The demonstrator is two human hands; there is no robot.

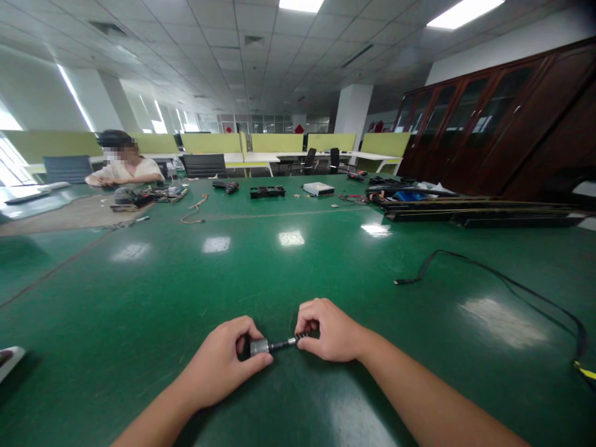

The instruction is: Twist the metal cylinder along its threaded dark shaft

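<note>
Left hand (228, 359) pinches the silver cylinder (259, 347) of a dark-shafted part (282, 344); right hand (331, 335) grips its striped end (302, 336)

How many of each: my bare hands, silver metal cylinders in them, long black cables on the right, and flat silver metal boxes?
Bare hands: 2 (left hand, right hand)
Silver metal cylinder: 1
Long black cable: 1
Flat silver metal box: 1
Total: 5
</note>
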